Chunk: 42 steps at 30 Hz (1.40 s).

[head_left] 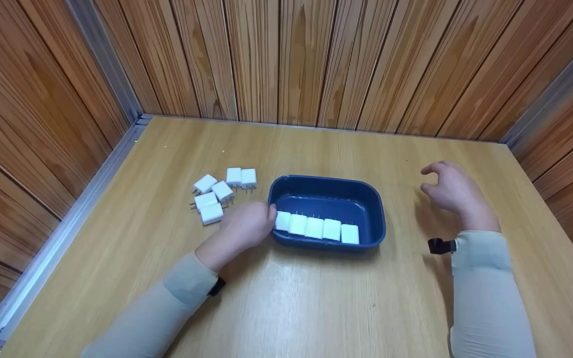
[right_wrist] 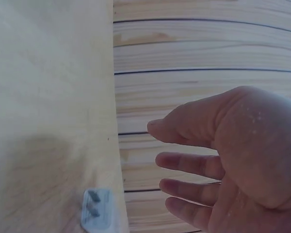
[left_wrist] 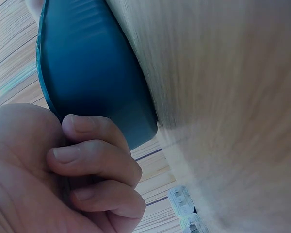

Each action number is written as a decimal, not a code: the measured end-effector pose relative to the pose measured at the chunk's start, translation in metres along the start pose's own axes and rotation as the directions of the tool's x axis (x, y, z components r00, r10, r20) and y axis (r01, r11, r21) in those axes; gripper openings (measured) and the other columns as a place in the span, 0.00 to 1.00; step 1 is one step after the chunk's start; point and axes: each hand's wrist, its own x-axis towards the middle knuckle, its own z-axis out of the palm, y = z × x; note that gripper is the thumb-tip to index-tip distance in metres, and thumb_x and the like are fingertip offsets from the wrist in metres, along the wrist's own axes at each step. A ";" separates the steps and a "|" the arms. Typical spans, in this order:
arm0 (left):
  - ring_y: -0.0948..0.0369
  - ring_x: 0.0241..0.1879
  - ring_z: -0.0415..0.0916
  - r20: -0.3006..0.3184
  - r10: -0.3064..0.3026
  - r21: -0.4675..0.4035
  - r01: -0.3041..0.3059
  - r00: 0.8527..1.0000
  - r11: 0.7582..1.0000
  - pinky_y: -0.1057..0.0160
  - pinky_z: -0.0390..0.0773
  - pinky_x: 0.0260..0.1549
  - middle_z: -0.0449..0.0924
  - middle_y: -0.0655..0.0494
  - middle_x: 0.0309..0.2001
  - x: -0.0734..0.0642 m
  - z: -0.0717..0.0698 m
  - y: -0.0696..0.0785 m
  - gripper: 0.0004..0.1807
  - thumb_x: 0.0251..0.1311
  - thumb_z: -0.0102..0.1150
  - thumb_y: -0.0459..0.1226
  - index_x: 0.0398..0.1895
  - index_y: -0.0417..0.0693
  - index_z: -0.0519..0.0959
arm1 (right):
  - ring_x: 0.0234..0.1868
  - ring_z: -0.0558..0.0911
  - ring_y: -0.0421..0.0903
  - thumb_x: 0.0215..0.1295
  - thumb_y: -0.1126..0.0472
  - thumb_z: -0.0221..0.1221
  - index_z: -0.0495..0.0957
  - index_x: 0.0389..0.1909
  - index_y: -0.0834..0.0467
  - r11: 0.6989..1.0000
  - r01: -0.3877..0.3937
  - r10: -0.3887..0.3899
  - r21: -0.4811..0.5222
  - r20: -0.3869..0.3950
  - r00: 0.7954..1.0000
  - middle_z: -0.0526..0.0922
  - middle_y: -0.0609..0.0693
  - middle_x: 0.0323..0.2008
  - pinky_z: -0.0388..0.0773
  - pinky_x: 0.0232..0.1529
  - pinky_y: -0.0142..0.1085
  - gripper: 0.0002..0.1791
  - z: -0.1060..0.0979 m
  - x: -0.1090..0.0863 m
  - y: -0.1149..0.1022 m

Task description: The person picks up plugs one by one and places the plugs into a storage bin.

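A dark blue plastic box (head_left: 311,183) stands mid-table with several white plug adapters (head_left: 314,227) lined up along its near side, prongs toward the back. At its left end my left hand (head_left: 247,223) grips the rim, thumb side at the edge. In the left wrist view its fingers (left_wrist: 99,158) curl against the box's outer wall (left_wrist: 94,63). My right hand (head_left: 451,189) hovers right of the box, holding nothing, thumb and fingers loosely bent apart. In the right wrist view a white plug adapter (right_wrist: 97,211) lies on the table close by; the head view does not show it.
More white plug adapters (head_left: 212,213) lie loosely grouped on the table left of the box, just beyond my left hand, some with prongs showing. Wooden panel walls (head_left: 306,59) enclose the table's back and sides. Small dark wrist cameras (head_left: 441,246) sit at both cuffs.
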 end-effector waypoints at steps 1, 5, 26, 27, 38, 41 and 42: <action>0.53 0.26 0.76 0.002 0.000 -0.002 0.000 1.000 1.000 0.55 0.71 0.31 0.77 0.52 0.25 0.000 0.000 0.000 0.28 0.90 0.41 0.51 0.30 0.51 0.82 | 0.78 0.62 0.79 0.83 0.59 0.57 0.72 0.73 0.69 1.000 -0.007 0.007 0.002 0.004 1.000 0.64 0.76 0.77 0.59 0.74 0.76 0.26 0.000 0.000 0.002; 0.53 0.26 0.76 0.009 -0.005 -0.001 0.005 1.000 1.000 0.55 0.71 0.31 0.77 0.52 0.25 0.001 0.000 0.001 0.28 0.90 0.41 0.51 0.30 0.51 0.82 | 0.80 0.57 0.79 0.83 0.59 0.56 0.71 0.75 0.68 0.999 -0.042 0.042 0.012 0.034 0.999 0.60 0.75 0.80 0.56 0.75 0.77 0.27 0.002 0.001 0.010; 0.53 0.27 0.76 0.014 -0.011 0.021 0.010 1.000 1.000 0.55 0.71 0.30 0.76 0.51 0.26 0.001 -0.001 0.002 0.28 0.90 0.40 0.51 0.35 0.49 0.83 | 0.81 0.55 0.80 0.81 0.63 0.49 0.66 0.81 0.64 0.990 -0.140 0.133 0.033 0.159 0.978 0.55 0.76 0.83 0.51 0.75 0.79 0.31 0.010 0.000 0.028; 0.53 0.27 0.76 0.016 -0.012 0.019 0.012 1.000 1.000 0.55 0.71 0.30 0.76 0.51 0.26 0.001 -0.002 0.002 0.28 0.90 0.40 0.51 0.35 0.49 0.83 | 0.81 0.54 0.80 0.81 0.63 0.48 0.65 0.82 0.63 0.987 -0.156 0.147 0.041 0.175 0.974 0.54 0.75 0.83 0.51 0.75 0.79 0.31 0.010 0.000 0.028; 0.52 0.27 0.76 0.022 -0.019 0.014 0.019 1.000 1.000 0.55 0.72 0.31 0.77 0.51 0.27 0.001 -0.001 0.001 0.28 0.90 0.40 0.51 0.36 0.49 0.84 | 0.74 0.67 0.75 0.82 0.59 0.50 0.67 0.81 0.62 0.977 -0.210 0.190 0.046 0.278 0.942 0.61 0.75 0.81 0.57 0.73 0.80 0.30 0.011 -0.002 0.032; 0.52 0.27 0.76 0.021 -0.021 0.009 0.020 1.000 1.000 0.54 0.72 0.31 0.77 0.51 0.27 0.001 -0.001 0.001 0.28 0.90 0.40 0.51 0.35 0.49 0.84 | 0.73 0.68 0.74 0.80 0.59 0.55 0.68 0.80 0.61 0.977 -0.208 0.185 0.053 0.283 0.941 0.62 0.74 0.81 0.58 0.73 0.80 0.31 0.011 -0.003 0.031; 0.52 0.27 0.76 0.021 -0.021 0.007 0.021 1.000 1.000 0.54 0.72 0.31 0.77 0.51 0.27 0.001 -0.001 0.001 0.28 0.90 0.40 0.51 0.35 0.49 0.83 | 0.73 0.69 0.74 0.80 0.59 0.56 0.68 0.80 0.61 0.978 -0.204 0.180 0.055 0.284 0.942 0.63 0.74 0.81 0.58 0.73 0.79 0.31 0.010 -0.004 0.031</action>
